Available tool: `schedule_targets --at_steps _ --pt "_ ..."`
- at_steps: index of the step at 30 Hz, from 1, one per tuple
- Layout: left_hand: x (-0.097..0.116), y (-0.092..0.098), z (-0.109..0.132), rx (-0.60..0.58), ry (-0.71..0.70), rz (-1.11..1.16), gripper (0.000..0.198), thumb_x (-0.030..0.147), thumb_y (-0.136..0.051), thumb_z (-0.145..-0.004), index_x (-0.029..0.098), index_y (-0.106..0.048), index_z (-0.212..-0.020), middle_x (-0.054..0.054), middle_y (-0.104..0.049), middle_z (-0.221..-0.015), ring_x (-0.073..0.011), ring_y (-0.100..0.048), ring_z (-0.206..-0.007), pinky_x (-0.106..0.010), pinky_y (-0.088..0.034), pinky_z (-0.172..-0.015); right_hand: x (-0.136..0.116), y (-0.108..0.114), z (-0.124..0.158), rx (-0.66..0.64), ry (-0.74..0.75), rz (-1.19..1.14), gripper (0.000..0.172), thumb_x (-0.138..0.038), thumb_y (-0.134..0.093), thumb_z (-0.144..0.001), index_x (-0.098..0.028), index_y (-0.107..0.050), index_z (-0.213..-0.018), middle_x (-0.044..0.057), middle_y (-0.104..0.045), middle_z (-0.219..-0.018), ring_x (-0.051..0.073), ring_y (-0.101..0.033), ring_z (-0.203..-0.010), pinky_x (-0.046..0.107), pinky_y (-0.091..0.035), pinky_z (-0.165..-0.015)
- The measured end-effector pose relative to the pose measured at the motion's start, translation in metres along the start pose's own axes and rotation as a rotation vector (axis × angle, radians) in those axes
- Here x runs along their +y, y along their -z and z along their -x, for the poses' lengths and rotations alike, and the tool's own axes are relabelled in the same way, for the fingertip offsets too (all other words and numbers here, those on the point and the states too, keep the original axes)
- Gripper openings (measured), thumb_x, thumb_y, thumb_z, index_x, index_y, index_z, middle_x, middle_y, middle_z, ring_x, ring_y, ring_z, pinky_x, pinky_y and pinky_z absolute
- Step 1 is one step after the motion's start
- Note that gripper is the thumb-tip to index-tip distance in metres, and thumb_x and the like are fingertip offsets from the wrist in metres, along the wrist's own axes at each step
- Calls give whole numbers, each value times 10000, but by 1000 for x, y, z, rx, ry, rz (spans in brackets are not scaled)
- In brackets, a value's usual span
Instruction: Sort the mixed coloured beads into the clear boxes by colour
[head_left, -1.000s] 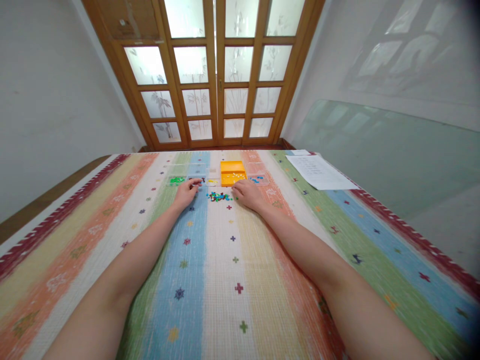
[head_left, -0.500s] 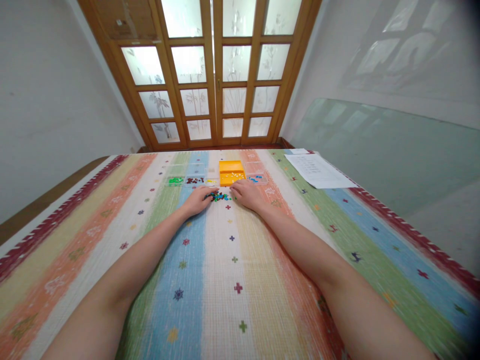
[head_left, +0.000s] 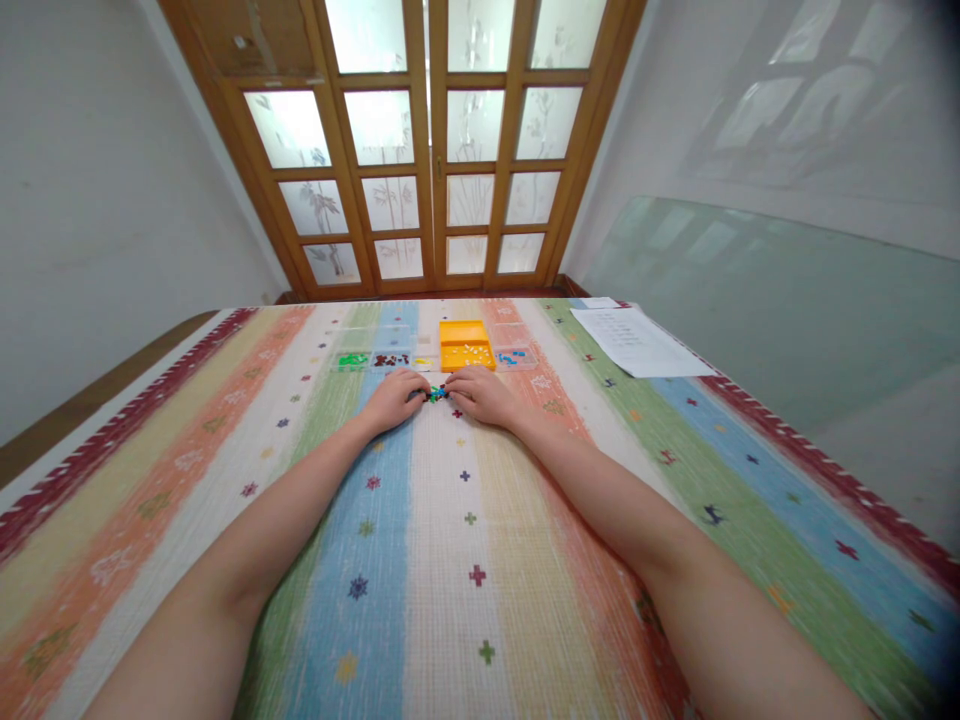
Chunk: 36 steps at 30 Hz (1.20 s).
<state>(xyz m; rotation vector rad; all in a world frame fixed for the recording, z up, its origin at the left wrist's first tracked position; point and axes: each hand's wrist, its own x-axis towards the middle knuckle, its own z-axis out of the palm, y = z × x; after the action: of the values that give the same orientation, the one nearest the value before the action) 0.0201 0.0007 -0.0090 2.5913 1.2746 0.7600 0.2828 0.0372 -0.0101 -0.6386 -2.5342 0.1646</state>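
Observation:
A small pile of mixed green, blue and dark pieces [head_left: 436,394] lies on the striped cloth between my two hands. My left hand [head_left: 396,399] rests at its left side, fingers curled in and tips touching the pieces. From the right, my right hand [head_left: 482,395] reaches the pile with its fingers bent together; what is between them is too small to make out. Just behind the right hand stands an open yellow box [head_left: 463,333] with white pieces in its front part.
Clear open boxes hold green pieces [head_left: 352,361], dark red pieces [head_left: 391,360], yellow pieces [head_left: 422,363] and blue pieces [head_left: 513,357]. Printed paper sheets [head_left: 634,340] lie at the back right of the table. A glass-paned wooden door [head_left: 437,200] is beyond the table.
My right hand has moved left from the front edge of the yellow box to the pile. The pile looks narrower, drawn together between the hands. The left hand has hardly moved.

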Motion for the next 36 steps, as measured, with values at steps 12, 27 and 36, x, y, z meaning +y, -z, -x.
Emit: schedule_targets --at_steps 12,27,36 --pt "0 -1 0 6 4 -14 243 198 -557 -947 251 -763 -1066 -66 -734 -1118 -256 -609 -1140 -461 -437 -1090 -7 -3 -3 -64 5 49 245 -217 -588 -1010 -264 -773 -1164 71 -747 -1189 237 -643 -1146 407 -445 -1028" --pt "2 0 0 5 7 2 237 205 -567 -947 260 -771 -1056 -64 -738 -1101 -257 -613 -1135 -466 -442 -1085 -3 -7 -2 -45 -4 74 233 -240 -581 -1024 -242 -770 -1160 90 -737 -1175 234 -650 -1112 390 -470 -999" --pt "2 0 0 9 -10 -7 242 207 -558 -955 254 -768 -1065 -66 -736 -1102 -256 -613 -1123 -456 -446 -1078 3 -13 -2 -70 -38 88 253 -226 -567 -1030 -229 -746 -1210 93 -741 -1170 231 -652 -1122 380 -465 -1010"
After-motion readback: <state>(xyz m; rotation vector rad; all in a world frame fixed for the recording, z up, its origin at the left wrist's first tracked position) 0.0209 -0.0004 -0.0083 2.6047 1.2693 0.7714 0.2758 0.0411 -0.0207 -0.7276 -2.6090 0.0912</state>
